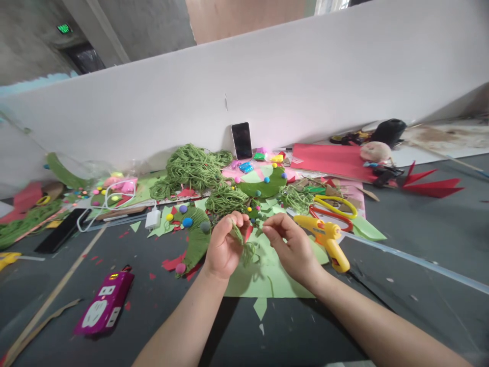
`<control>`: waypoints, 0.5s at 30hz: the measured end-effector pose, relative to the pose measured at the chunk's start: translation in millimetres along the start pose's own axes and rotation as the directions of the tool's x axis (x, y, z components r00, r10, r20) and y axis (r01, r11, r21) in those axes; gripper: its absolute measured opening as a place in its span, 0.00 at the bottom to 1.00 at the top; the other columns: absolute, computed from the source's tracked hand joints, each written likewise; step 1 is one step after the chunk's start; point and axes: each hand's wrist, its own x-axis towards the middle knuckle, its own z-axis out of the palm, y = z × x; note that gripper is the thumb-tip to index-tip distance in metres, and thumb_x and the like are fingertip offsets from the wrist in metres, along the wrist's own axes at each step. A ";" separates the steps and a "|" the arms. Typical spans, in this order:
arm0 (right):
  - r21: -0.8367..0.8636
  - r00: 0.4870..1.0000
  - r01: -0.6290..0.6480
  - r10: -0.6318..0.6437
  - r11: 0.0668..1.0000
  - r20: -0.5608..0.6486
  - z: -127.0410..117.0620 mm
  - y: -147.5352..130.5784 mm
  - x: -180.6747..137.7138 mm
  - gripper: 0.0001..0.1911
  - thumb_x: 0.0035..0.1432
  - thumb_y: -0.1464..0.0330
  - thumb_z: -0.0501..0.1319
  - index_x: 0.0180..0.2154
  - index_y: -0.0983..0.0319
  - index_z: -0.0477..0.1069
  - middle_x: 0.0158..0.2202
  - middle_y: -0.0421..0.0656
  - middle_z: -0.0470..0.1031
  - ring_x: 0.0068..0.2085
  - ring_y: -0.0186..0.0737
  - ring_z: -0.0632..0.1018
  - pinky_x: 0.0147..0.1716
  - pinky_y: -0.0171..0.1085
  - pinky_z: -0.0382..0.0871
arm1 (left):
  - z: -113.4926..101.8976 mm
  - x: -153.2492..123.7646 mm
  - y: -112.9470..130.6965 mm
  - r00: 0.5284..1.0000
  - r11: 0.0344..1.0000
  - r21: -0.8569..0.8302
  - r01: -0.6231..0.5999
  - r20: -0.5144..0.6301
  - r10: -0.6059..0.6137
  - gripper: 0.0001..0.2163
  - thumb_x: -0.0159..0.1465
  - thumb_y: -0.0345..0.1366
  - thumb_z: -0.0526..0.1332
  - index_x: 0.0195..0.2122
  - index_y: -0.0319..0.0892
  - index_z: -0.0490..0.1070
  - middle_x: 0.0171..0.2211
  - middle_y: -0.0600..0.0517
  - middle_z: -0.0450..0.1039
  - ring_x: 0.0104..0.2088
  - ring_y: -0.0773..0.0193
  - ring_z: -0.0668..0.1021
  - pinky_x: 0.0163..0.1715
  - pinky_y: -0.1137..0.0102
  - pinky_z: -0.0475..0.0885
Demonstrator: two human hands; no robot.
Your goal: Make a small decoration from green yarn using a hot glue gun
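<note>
My left hand (225,247) is closed around a small bunch of green yarn (248,252), whose loose ends hang below the fingers. Just to its right, my right hand (290,244) has thumb and fingertips pinched together; what lies between them is too small to make out. Both hands are above a light green paper sheet (282,283). Left of my left hand lies a green yarn-wrapped crescent (198,239) with coloured pompoms. A similar crescent (263,187) rests behind the hands. A large heap of green yarn (193,165) sits farther back.
A yellow glue gun (326,234) lies right of my right hand, beside yellow-handled scissors (340,203). A phone (242,140) leans on the white partition (305,76). At left are a purple packet (105,303), a white charger (153,218) and a black phone-like slab (63,229). Red card (328,160) lies behind.
</note>
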 end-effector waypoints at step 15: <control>0.105 0.998 -0.024 0.018 0.994 0.056 -3.9 -1.4 -0.8 0.20 0.67 0.62 0.47 0.22 0.60 0.59 0.19 0.36 0.61 0.23 0.31 0.64 0.24 0.33 0.60 | 2.1 -2.5 -10.0 0.985 0.935 0.341 0.101 -0.164 -0.046 0.09 0.51 0.39 0.68 0.23 0.39 0.74 0.29 0.52 0.73 0.32 0.67 0.72 0.34 0.73 0.66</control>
